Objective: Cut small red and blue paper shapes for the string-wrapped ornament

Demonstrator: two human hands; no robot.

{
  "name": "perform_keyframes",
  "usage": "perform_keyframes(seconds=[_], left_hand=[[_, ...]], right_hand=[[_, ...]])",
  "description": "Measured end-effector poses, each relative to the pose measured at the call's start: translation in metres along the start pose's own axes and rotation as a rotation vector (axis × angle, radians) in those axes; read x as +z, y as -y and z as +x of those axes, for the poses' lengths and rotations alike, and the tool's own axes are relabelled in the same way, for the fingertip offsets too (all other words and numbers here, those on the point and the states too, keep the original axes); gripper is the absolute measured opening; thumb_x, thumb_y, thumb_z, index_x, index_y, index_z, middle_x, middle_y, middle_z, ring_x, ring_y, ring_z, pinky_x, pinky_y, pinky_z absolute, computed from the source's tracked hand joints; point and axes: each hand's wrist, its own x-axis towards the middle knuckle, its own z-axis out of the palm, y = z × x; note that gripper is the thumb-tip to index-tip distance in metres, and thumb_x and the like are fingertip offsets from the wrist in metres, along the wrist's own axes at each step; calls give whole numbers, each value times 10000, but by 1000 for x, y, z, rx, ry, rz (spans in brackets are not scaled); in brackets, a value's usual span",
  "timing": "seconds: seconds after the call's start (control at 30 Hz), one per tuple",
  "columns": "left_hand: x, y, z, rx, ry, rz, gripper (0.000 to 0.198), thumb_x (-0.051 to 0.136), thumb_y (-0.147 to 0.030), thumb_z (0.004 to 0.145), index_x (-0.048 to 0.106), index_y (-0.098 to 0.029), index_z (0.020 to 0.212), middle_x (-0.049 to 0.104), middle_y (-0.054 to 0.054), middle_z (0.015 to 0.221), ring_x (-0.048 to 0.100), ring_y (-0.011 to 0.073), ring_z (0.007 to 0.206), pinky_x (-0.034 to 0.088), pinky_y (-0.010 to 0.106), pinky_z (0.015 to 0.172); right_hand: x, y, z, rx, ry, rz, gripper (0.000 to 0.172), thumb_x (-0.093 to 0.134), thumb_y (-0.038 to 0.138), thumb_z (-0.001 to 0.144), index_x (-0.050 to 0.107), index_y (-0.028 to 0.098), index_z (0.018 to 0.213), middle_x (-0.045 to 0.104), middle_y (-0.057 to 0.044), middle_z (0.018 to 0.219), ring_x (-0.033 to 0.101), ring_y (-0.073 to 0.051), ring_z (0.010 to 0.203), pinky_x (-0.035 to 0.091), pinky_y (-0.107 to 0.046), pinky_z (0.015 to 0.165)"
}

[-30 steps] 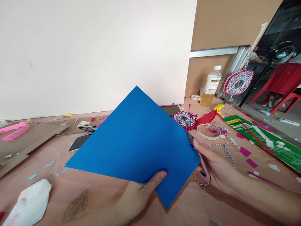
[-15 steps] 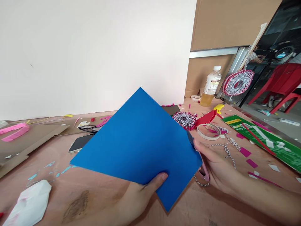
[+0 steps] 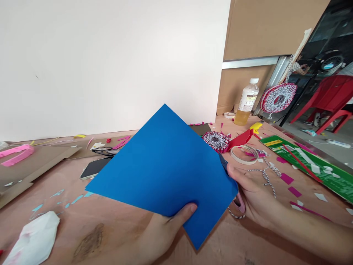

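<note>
A sheet of blue paper [image 3: 162,158] is held up, tilted, above the table. My left hand [image 3: 168,228] grips its lower edge, thumb on the front face and fingers hidden behind. At the sheet's right edge my right hand [image 3: 253,191] is closed around pink-handled scissors [image 3: 239,203], their dark blades against the paper's edge and partly behind it. The thumb of this hand lies near the blade pivot. Behind the sheet's right side, a round string-wound ornament [image 3: 216,141] lies on the table, with a roll of tape [image 3: 244,154] beside it.
A bottle of yellowish liquid [image 3: 246,103] stands at the back right. A green board [image 3: 309,165] with paper scraps lies at right. To the left are a phone [image 3: 95,167], a cardboard sheet [image 3: 41,162] and a crumpled white tissue [image 3: 33,239]. Another string ornament [image 3: 278,97] hangs at right.
The blue sheet's left corner has shifted slightly right, and its right edge now covers more of the scissors' handle. Both hands keep their hold.
</note>
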Motion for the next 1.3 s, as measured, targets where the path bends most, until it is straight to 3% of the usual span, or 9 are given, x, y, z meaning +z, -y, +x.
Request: perform_keyframes(seconds=[0.2, 0.33, 0.47, 0.73, 0.93, 1.03, 1.13, 1.3], left_hand=[[-4, 3, -2, 19, 143, 76, 482, 602, -443, 771, 554, -293, 1227, 541, 6, 1293, 433, 286, 1242, 331, 426, 1071], [-5, 1, -3, 35, 288, 116, 448, 638, -424, 751, 600, -285, 1175, 571, 4, 1259, 480, 283, 1202, 355, 418, 1054], [-4, 2, -3, 38, 337, 142, 456, 619, -441, 766, 592, -272, 1188, 550, 8, 1283, 476, 277, 1205, 357, 417, 1050], [-4, 6, -2, 20, 279, 143, 484, 650, -479, 719, 616, -283, 1159, 580, 6, 1248, 450, 286, 1227, 282, 431, 1087], [-1, -1, -4, 6, 186, 53, 455, 607, -489, 756, 615, -280, 1160, 583, 9, 1241, 491, 291, 1190, 387, 402, 1038], [-3, -6, 0, 0, 78, -4, 497, 507, -503, 827, 539, -238, 1247, 530, 18, 1302, 454, 274, 1227, 386, 404, 1040], [-5, -8, 4, -30, -26, -78, 534, 521, -476, 833, 485, -205, 1291, 511, 33, 1323, 416, 256, 1259, 384, 380, 1045], [-4, -7, 5, -52, 11, -149, 606, 583, -473, 794, 449, -199, 1318, 503, 45, 1331, 401, 262, 1268, 379, 387, 1049]], right_hand=[[2, -2, 0, 54, -64, 43, 400, 677, 548, 686, 495, 197, 628, 483, 62, 365, 372, -58, 269, 237, -137, 267], [4, 2, -1, 68, -2, 98, 392, 678, 553, 682, 529, 192, 645, 511, 52, 367, 394, -61, 279, 253, -137, 283], [4, 5, -3, 61, 25, 112, 372, 695, 521, 683, 530, 191, 635, 520, 50, 363, 407, -66, 282, 264, -141, 288], [8, 7, -5, 52, -6, 76, 416, 774, 503, 580, 518, 176, 609, 531, 55, 392, 420, -54, 301, 271, -136, 292], [1, 11, 3, -2, 17, 1, 369, 711, 509, 665, 529, 192, 614, 505, 68, 398, 365, -46, 288, 242, -155, 294], [-6, 15, 10, -112, 23, -107, 366, 686, 463, 718, 503, 188, 562, 481, 74, 399, 330, -33, 291, 237, -160, 305], [-9, 16, 13, -143, 33, -187, 381, 650, 460, 757, 485, 189, 548, 484, 65, 419, 355, -43, 316, 237, -171, 317], [-9, 13, 14, -185, -36, -218, 379, 646, 464, 765, 484, 185, 566, 475, 71, 413, 303, -38, 307, 179, -189, 322]])
